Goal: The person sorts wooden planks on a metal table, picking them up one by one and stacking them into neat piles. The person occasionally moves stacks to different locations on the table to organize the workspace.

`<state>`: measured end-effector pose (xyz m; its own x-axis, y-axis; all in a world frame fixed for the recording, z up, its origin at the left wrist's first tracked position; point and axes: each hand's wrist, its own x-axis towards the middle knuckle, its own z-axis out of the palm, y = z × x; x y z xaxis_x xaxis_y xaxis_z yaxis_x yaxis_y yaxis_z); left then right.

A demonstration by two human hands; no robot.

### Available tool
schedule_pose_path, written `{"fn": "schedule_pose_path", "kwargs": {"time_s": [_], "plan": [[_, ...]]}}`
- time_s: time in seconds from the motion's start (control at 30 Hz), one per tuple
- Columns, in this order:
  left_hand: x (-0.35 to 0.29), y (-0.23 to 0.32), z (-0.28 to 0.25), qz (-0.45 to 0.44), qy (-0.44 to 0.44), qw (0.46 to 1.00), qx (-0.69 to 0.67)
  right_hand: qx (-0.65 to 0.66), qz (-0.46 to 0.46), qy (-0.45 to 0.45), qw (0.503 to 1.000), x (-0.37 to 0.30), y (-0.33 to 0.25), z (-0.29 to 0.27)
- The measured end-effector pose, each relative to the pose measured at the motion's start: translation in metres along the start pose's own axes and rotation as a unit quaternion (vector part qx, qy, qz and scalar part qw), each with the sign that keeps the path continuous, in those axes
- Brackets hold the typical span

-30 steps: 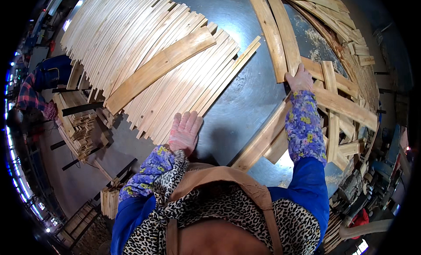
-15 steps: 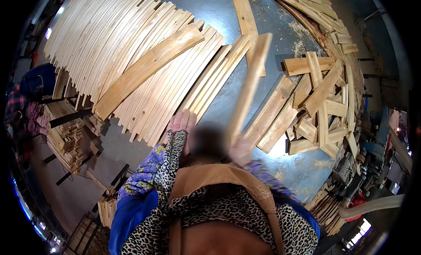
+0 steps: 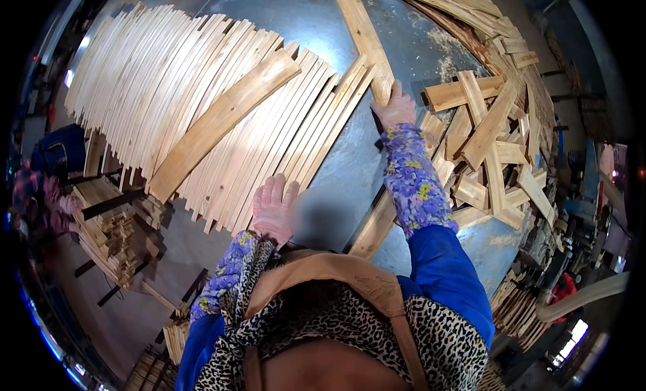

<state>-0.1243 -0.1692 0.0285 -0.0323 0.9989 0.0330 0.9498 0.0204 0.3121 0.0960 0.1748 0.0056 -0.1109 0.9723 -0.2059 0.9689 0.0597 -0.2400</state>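
Observation:
My left hand (image 3: 272, 208), in a pinkish glove, lies with fingers outstretched on the near ends of the pale wooden strips (image 3: 229, 179) at the right side of their row. These strips lie side by side on a blue-grey metal table (image 3: 343, 149). My right arm reaches forward, and my gloved right hand (image 3: 396, 108) is closed on the near end of a long wooden board (image 3: 363, 38). That board points away toward the far edge of the view. A wider board (image 3: 225, 125) lies slantwise across the strips.
A jumbled pile of short boards (image 3: 494, 155) lies right of my right forearm, which partly covers another board (image 3: 373, 229). More long offcuts (image 3: 464, 11) line the far right edge, with sawdust nearby. Stacked wood (image 3: 111, 229) stands below the table at left.
My right hand has moved forward from close to my body to the far board's end. The board it held upright-looking and blurred no longer stands apart from the row. My left hand stays nearly in place.

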Motion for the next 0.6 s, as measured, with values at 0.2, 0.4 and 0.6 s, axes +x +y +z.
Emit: {"fn": "schedule_pose_path", "kwargs": {"time_s": [0.2,0.4,0.6], "plan": [[-0.015,-0.004,0.01,-0.004,0.02,1.0,-0.014,0.391,0.011,-0.271,0.88,-0.079,0.066,0.022],[-0.008,-0.01,-0.012,0.022,-0.012,0.999,-0.023,0.149,-0.118,-0.416,0.889,-0.283,-0.068,0.071],[-0.009,-0.03,-0.004,0.011,-0.028,0.999,-0.045,0.102,-0.279,-0.049,0.954,-0.126,-0.096,0.001]]}}
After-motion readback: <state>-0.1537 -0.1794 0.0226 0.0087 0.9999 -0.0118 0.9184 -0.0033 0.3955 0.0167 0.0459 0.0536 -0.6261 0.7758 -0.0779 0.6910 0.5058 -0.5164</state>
